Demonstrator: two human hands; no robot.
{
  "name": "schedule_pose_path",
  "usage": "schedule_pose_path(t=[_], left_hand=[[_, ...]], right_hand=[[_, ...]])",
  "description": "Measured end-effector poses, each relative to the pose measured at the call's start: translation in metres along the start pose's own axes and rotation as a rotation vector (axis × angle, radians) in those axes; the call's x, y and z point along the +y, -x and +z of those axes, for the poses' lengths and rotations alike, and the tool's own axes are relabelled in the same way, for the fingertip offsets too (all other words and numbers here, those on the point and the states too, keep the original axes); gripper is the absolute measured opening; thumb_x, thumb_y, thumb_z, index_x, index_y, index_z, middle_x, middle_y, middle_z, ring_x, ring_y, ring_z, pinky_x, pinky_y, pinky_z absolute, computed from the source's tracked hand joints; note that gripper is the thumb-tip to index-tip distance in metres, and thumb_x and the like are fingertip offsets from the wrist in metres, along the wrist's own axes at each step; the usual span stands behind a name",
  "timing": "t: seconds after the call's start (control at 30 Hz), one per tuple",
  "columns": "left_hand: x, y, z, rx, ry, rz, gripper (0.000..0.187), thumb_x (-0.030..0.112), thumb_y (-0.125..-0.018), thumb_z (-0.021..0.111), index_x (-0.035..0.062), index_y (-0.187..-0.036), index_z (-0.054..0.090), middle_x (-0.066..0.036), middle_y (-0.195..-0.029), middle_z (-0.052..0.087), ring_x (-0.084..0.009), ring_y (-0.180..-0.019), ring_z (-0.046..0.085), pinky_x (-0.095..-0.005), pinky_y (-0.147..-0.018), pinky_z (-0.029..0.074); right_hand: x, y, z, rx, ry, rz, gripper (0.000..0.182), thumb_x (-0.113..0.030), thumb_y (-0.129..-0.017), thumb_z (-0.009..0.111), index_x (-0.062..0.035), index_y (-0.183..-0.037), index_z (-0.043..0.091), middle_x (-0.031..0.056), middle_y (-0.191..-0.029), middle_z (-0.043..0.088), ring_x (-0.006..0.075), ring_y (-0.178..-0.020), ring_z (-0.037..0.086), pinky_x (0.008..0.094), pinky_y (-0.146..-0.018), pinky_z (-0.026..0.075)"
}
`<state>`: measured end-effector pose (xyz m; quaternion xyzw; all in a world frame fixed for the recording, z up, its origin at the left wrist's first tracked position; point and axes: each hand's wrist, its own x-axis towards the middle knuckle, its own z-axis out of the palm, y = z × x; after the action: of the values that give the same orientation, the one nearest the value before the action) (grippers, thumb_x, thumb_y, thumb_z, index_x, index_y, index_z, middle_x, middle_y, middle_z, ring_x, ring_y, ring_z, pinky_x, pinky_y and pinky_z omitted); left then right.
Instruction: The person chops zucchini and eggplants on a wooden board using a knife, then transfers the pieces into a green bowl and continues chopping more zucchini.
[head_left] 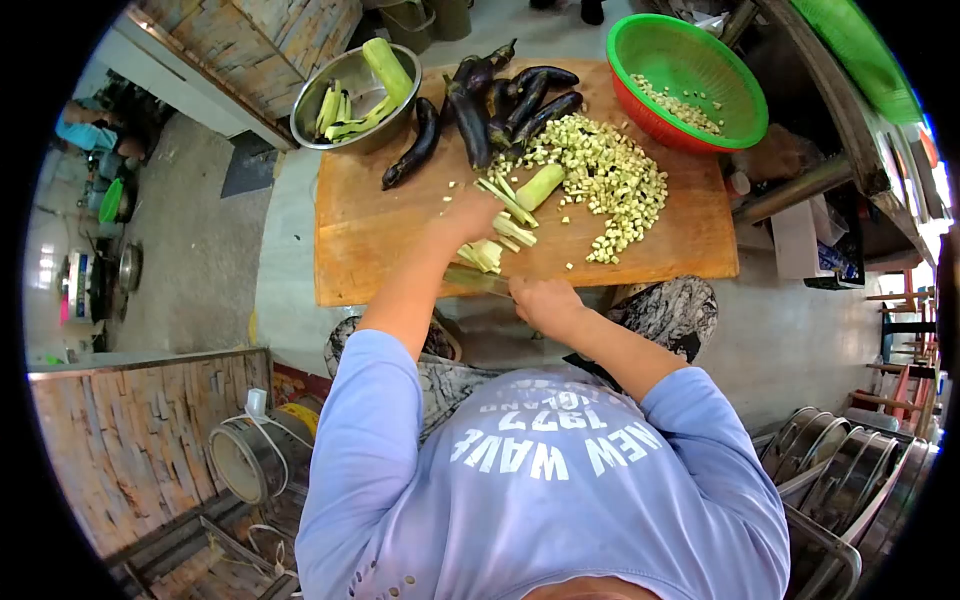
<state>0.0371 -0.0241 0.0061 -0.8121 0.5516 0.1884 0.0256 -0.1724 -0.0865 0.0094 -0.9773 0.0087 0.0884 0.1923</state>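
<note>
My right hand (548, 305) is closed around the handle of a knife (478, 281), whose blurred blade lies flat and points left at the cutting board's near edge. My left hand (472, 216), slightly blurred, grips pale peeled eggplant strips (512, 202) on the wooden board (370, 250). More cut strips (484, 256) lie between the hand and the blade. Just beyond them rests a peeled eggplant piece (541, 186). Diced eggplant (615, 185) is spread over the board's right side. Several whole dark eggplants (470, 120) are heaped at the back.
A steel bowl (305, 105) with peeled eggplant pieces stands at the board's back left corner. At the back right, a green colander (745, 95) with some dice sits in a red basin (650, 120). A wooden table frame (835, 90) rises to the right; metal racks (840, 460) stand behind right.
</note>
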Motion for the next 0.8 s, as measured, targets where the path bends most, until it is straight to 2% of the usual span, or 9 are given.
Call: schedule_pose_path(t=[0.1, 0.2, 0.3, 0.43, 0.47, 0.57, 0.63, 0.73, 0.8], left_hand=[[-0.009, 0.003, -0.003, -0.030, 0.096, 0.010, 0.050, 0.026, -0.072, 0.077, 0.0128, -0.118, 0.063, -0.014, -0.115, 0.060, -0.0336, -0.112, 0.053, -0.0428, -0.096, 0.043], [-0.018, 0.016, -0.001, 0.248, 0.060, 0.080, 0.048, 0.025, -0.076, 0.073, 0.0115, -0.120, 0.062, -0.015, -0.113, 0.060, -0.0335, -0.109, 0.055, -0.0412, -0.094, 0.044], [-0.037, 0.021, -0.018, 0.268, 0.248, 0.104, 0.041, 0.023, -0.080, 0.070, 0.0091, -0.117, 0.063, -0.014, -0.113, 0.060, -0.0335, -0.108, 0.055, -0.0407, -0.092, 0.045], [-0.040, 0.020, -0.043, 0.387, 0.388, 0.001, 0.030, 0.023, -0.083, 0.066, 0.0050, -0.107, 0.067, -0.014, -0.102, 0.063, -0.0320, -0.097, 0.060, -0.0390, -0.084, 0.048], [-0.037, 0.012, -0.047, 0.432, 0.390, 0.044, 0.030, 0.026, -0.085, 0.064, 0.0057, -0.106, 0.067, -0.015, -0.098, 0.065, -0.0320, -0.093, 0.062, -0.0387, -0.080, 0.049], [-0.006, -0.032, -0.044, 0.399, 0.513, -0.028, 0.033, 0.032, -0.087, 0.061, 0.0056, -0.107, 0.067, -0.016, -0.100, 0.066, -0.0319, -0.093, 0.064, -0.0388, -0.080, 0.050], [0.028, -0.063, -0.041, 0.188, 0.404, -0.218, 0.041, 0.039, -0.086, 0.062, 0.0036, -0.107, 0.066, -0.017, -0.102, 0.067, -0.0323, -0.093, 0.065, -0.0399, -0.082, 0.051], [0.059, -0.072, -0.015, 0.172, 0.156, -0.228, 0.035, 0.038, -0.088, 0.061, 0.0051, -0.098, 0.068, -0.017, -0.101, 0.067, -0.0310, -0.092, 0.065, -0.0403, -0.079, 0.052], [0.049, -0.081, -0.022, 0.157, 0.262, -0.204, 0.037, 0.039, -0.086, 0.063, 0.0058, -0.103, 0.066, -0.015, -0.105, 0.067, -0.0307, -0.094, 0.064, -0.0400, -0.081, 0.052]], right_hand=[[0.002, -0.001, 0.000, -0.055, 0.003, 0.025, 0.021, -0.019, -0.084, 0.058, -0.0021, -0.097, 0.056, 0.0186, -0.080, 0.066, 0.0375, -0.075, 0.066, 0.0477, -0.067, 0.053], [0.004, -0.006, -0.017, -0.078, -0.057, 0.048, 0.024, -0.021, -0.083, 0.060, -0.0016, -0.097, 0.058, 0.0200, -0.082, 0.066, 0.0384, -0.078, 0.065, 0.0475, -0.069, 0.052], [0.015, -0.014, -0.026, -0.018, -0.115, 0.073, 0.022, -0.019, -0.083, 0.059, -0.0019, -0.096, 0.059, 0.0212, -0.083, 0.066, 0.0392, -0.078, 0.065, 0.0487, -0.069, 0.052], [0.028, -0.021, -0.028, 0.053, -0.075, 0.152, 0.019, -0.016, -0.082, 0.056, -0.0019, -0.095, 0.060, 0.0210, -0.081, 0.066, 0.0388, -0.076, 0.065, 0.0486, -0.068, 0.053], [0.029, -0.022, -0.024, 0.057, -0.051, 0.133, 0.017, -0.015, -0.082, 0.056, -0.0021, -0.094, 0.060, 0.0206, -0.080, 0.067, 0.0382, -0.075, 0.066, 0.0482, -0.067, 0.053], [0.021, -0.017, -0.016, 0.064, 0.024, 0.117, 0.015, -0.012, -0.083, 0.055, -0.0027, -0.093, 0.060, 0.0197, -0.079, 0.067, 0.0364, -0.073, 0.067, 0.0471, -0.064, 0.053], [0.014, -0.012, -0.016, 0.049, 0.073, 0.158, 0.014, -0.011, -0.083, 0.054, -0.0032, -0.094, 0.060, 0.0193, -0.078, 0.067, 0.0353, -0.072, 0.067, 0.0463, -0.063, 0.054], [0.017, -0.014, -0.006, 0.012, 0.041, 0.167, 0.019, -0.011, -0.083, 0.054, -0.0032, -0.101, 0.058, 0.0195, -0.080, 0.068, 0.0355, -0.073, 0.068, 0.0464, -0.063, 0.054], [0.022, -0.017, -0.013, 0.017, 0.026, 0.188, 0.021, -0.013, -0.084, 0.054, -0.0030, -0.102, 0.058, 0.0195, -0.080, 0.068, 0.0363, -0.074, 0.067, 0.0470, -0.065, 0.054]])
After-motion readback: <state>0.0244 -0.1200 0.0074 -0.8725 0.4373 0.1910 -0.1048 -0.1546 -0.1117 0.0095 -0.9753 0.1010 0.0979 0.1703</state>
